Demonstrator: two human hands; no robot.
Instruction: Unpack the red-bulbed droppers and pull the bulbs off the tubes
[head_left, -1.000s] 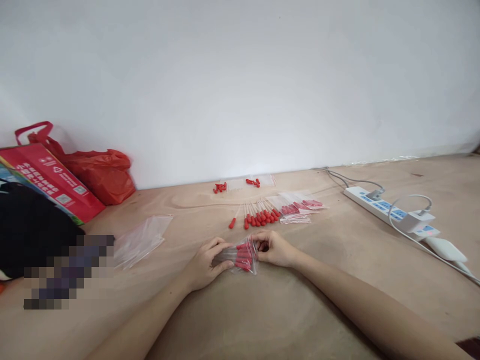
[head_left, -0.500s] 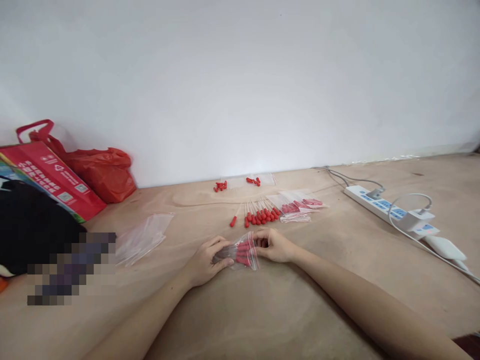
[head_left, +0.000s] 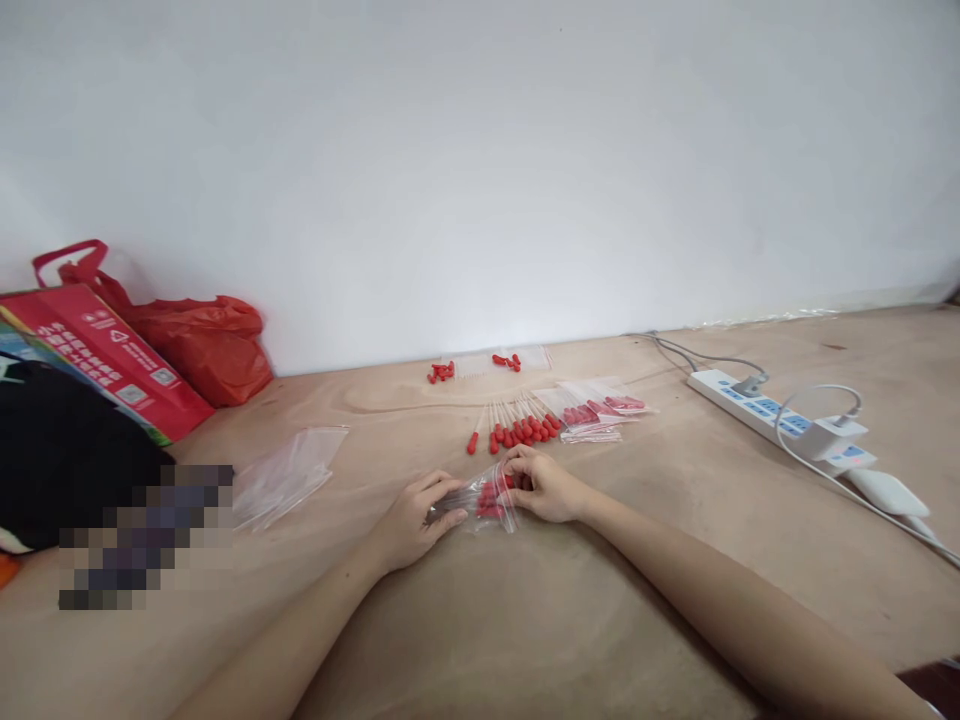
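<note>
A clear zip-lock bag (head_left: 471, 500) with several red-bulbed droppers (head_left: 491, 497) inside lies between my hands, its zip edge facing right. My left hand (head_left: 424, 518) is closed on the bag's left end, thumb below and fingers above. At the zip edge my right hand (head_left: 546, 487) is closed, its fingertips on the bag's mouth by the red bulbs; what is between them is partly hidden. Just beyond lies a fanned row of loose droppers (head_left: 525, 430), bulbs toward me. Filled zip bags (head_left: 600, 410) are stacked to their right.
Flat, clear zip bags (head_left: 289, 475) lie left. More red bulbs (head_left: 441, 372) sit by the wall. A white power strip (head_left: 757, 405) with plugs and cables runs along the right. A red plastic bag (head_left: 202, 345) and a printed carrier bag (head_left: 112, 350) stand at left.
My right hand has shifted slightly away from me at the bag's mouth, and the bag has tilted a little. The leftmost loose dropper appears slightly further right.
</note>
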